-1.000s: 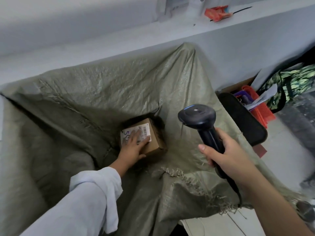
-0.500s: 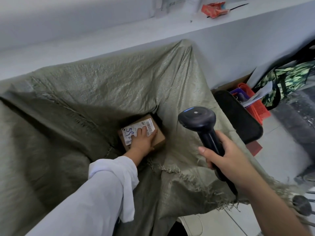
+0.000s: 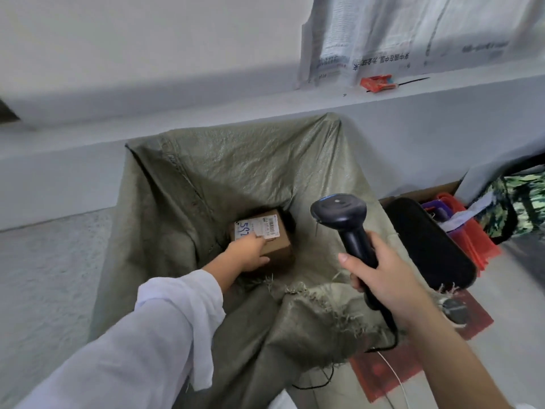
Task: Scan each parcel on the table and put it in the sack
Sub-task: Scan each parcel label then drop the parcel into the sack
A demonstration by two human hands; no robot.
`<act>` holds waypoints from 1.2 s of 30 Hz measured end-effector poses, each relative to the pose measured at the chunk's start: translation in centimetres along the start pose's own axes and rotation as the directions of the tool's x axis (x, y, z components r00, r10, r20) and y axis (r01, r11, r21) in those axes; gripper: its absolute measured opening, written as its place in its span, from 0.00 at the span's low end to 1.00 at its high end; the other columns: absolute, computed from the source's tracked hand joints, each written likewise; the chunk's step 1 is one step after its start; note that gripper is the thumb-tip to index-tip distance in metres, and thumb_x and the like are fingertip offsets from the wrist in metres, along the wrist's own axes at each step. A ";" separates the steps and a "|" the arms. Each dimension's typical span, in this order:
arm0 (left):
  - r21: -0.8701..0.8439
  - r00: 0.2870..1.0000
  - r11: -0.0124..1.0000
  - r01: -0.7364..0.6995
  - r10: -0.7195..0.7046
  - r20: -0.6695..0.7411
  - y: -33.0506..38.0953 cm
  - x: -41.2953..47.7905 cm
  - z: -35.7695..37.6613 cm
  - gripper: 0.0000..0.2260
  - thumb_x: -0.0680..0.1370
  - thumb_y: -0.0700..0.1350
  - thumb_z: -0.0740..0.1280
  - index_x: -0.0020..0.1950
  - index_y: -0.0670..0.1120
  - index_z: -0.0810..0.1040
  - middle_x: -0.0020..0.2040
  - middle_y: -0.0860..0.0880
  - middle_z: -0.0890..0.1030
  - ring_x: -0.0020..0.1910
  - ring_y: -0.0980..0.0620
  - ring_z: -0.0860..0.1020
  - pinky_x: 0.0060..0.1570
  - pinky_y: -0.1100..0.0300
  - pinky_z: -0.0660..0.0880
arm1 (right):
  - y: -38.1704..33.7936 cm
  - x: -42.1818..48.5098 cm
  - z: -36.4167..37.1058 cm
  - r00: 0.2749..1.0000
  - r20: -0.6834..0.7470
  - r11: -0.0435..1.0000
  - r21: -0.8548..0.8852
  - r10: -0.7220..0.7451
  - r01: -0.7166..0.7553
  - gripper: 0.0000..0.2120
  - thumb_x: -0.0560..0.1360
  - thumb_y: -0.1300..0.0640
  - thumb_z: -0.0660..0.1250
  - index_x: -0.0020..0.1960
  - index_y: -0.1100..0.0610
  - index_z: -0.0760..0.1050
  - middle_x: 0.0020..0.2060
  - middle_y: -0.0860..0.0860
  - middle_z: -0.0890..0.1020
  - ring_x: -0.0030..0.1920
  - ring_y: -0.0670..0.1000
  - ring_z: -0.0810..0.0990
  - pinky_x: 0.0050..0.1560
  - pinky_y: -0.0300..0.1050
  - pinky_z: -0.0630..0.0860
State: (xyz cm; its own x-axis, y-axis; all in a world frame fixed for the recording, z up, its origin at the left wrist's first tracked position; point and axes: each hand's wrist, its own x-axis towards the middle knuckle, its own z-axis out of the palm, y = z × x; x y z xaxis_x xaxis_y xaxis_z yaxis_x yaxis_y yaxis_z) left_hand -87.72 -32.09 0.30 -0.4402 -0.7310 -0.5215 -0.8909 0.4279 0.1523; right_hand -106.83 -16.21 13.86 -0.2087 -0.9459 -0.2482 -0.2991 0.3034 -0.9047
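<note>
1 parcel (image 3: 277,246) is the job in hand. It sits low inside the open sack (image 3: 236,172), label up, and whether it touches the bottom cannot be told. The left grip (image 3: 249,255) holds it by its near edge, with fingers over the label and the thumb against the near face. The right grip (image 3: 383,280) is wrapped round the handle of the scanner (image 3: 339,208), which stands upright over the sack's near-right side, apart from the parcel.

The step looks like setting the parcel down in the sack. It would go best if the parcel is lowered until it lies flat on the bottom. The hand should then let go and lift straight up, so the white sleeve (image 3: 165,320) does not catch the frayed rim (image 3: 309,293). Whether this parcel has been scanned cannot be told. Its barcode faces up and is mostly uncovered, so a scan could be made where it lies. The scanner's black cord (image 3: 386,345) trails over the rim and should be kept out of the mouth.

No desk is in view. The sack stands on a pale floor (image 3: 44,276) against a grey wall with a ledge (image 3: 206,116). On the ledge are a newspaper (image 3: 383,39) and a red packet (image 3: 377,82). Right of the sack are a black case (image 3: 427,243), a red basket (image 3: 474,246) and a camouflage bag (image 3: 519,208). A red mat (image 3: 383,370) lies on the floor by the sack's near-right corner, with a white cable (image 3: 396,376) across it.
</note>
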 end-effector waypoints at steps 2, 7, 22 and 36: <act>-0.008 0.999 0.999 0.034 -0.034 -0.019 0.5 -3.3 -0.2 0.25 0.79 0.55 0.61 0.73 0.45 0.64 0.69 0.43 0.67 0.67 0.43 0.69 0.63 0.51 0.69 | 0.1 -1.6 0.1 0.997 0.071 0.999 -0.014 -0.028 0.029 0.07 0.75 0.57 0.67 0.49 0.48 0.70 0.30 0.50 0.74 0.26 0.42 0.73 0.33 0.38 0.72; 0.021 0.984 0.990 0.140 -0.136 -0.115 2.3 -12.9 0.6 0.24 0.79 0.56 0.60 0.72 0.47 0.65 0.65 0.44 0.70 0.63 0.45 0.72 0.57 0.51 0.71 | 0.3 -5.4 1.0 0.973 0.204 0.991 -0.054 -0.105 0.118 0.08 0.75 0.56 0.67 0.52 0.50 0.70 0.31 0.51 0.75 0.27 0.44 0.74 0.33 0.40 0.73; -0.279 0.688 0.898 0.340 -0.440 -0.577 -2.3 -37.1 4.2 0.20 0.80 0.56 0.59 0.69 0.49 0.70 0.64 0.49 0.72 0.63 0.48 0.71 0.53 0.55 0.71 | -5.9 -14.6 12.9 0.790 0.537 0.927 -0.037 -0.297 0.374 0.08 0.74 0.56 0.68 0.50 0.49 0.72 0.27 0.51 0.76 0.30 0.46 0.76 0.37 0.41 0.72; -0.475 0.455 0.651 0.591 -0.756 -0.471 -17.9 -65.1 18.0 0.17 0.80 0.50 0.59 0.68 0.49 0.70 0.67 0.52 0.70 0.61 0.52 0.73 0.52 0.58 0.73 | -9.2 -29.8 35.7 0.593 0.723 0.854 -0.009 -0.354 0.521 0.11 0.74 0.54 0.68 0.54 0.47 0.69 0.29 0.51 0.76 0.25 0.42 0.73 0.29 0.38 0.69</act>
State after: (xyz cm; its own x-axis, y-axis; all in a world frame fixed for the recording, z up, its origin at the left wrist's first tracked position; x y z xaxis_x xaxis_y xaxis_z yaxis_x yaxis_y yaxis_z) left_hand -41.10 17.43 16.38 0.4208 -0.9061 0.0429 -0.8939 -0.4062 0.1896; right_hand -64.61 5.06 17.22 0.6552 -0.7515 -0.0770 -0.3726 -0.2328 -0.8983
